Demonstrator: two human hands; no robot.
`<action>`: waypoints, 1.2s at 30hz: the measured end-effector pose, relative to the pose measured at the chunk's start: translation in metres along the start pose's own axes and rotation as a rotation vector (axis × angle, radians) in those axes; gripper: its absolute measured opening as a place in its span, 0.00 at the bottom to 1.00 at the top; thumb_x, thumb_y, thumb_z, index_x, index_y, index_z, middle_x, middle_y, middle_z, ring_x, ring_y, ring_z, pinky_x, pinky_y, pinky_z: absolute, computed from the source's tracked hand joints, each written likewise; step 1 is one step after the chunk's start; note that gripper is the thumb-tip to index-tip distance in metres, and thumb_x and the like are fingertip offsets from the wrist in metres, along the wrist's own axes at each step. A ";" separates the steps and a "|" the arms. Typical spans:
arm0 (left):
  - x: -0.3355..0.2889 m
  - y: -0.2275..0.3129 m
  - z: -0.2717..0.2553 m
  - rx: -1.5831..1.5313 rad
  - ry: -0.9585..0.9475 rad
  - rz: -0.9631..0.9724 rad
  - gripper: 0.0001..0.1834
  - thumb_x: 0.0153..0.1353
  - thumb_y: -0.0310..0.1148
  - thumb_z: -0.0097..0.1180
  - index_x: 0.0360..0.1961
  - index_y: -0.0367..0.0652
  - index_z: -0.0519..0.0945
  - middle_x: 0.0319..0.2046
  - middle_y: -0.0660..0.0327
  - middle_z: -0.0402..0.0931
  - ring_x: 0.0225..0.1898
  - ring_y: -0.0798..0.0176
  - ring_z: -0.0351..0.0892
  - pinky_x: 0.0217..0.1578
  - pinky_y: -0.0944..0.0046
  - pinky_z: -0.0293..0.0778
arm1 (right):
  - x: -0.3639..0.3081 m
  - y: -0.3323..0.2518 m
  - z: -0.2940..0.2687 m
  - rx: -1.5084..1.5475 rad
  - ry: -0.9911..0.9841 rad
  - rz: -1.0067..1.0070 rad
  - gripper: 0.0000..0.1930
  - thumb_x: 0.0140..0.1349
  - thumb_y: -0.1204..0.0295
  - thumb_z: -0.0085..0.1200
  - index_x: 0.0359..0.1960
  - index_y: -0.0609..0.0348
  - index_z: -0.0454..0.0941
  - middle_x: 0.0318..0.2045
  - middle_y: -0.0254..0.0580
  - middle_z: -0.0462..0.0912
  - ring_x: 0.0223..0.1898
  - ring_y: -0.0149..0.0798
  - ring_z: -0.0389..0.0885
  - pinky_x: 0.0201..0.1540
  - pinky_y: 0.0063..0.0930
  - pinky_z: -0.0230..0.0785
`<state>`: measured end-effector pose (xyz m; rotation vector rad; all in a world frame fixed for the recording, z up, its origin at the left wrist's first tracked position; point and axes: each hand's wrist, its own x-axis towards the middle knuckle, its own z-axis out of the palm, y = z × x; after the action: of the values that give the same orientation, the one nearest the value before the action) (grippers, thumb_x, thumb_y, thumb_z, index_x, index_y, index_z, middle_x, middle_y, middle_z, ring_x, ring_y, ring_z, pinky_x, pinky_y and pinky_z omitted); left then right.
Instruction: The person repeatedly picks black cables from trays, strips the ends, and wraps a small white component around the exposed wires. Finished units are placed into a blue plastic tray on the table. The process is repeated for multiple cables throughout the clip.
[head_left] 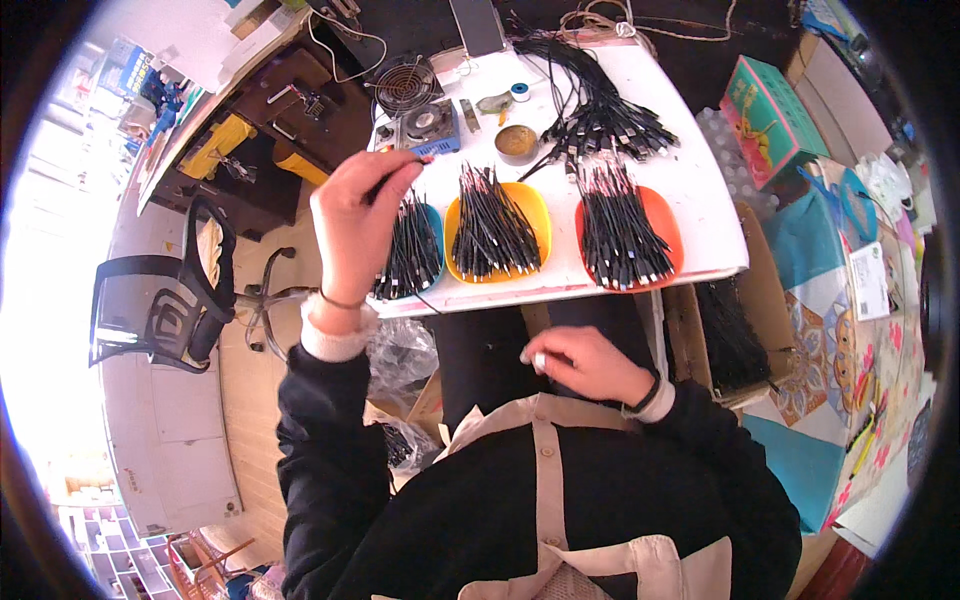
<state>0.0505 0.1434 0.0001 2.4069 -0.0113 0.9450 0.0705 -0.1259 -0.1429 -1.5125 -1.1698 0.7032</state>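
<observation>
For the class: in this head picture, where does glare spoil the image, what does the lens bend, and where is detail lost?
Head view: glare bleaches the far left to white; the pale cabinet there bows along the fisheye rim; the corners fall to black; around the left hand, fine detail is too small to tell.

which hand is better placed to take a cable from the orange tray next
Probably the right hand: it is nearer the orange tray. The left hand is up by the blue tray, with the yellow tray lying in between.
</observation>
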 end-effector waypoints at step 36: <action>-0.087 -0.074 0.029 0.288 0.087 -0.331 0.04 0.54 0.27 0.58 0.29 0.39 0.81 0.25 0.52 0.77 0.29 0.52 0.78 0.33 0.58 0.73 | -0.157 0.190 -0.218 -0.531 0.939 0.632 0.15 0.65 0.73 0.40 0.49 0.65 0.74 0.41 0.64 0.79 0.46 0.62 0.76 0.49 0.47 0.67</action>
<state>0.0181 0.1759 -0.1091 2.5120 0.5734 0.9435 0.2676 -0.3482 -0.2857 -2.3232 -0.1313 -0.0152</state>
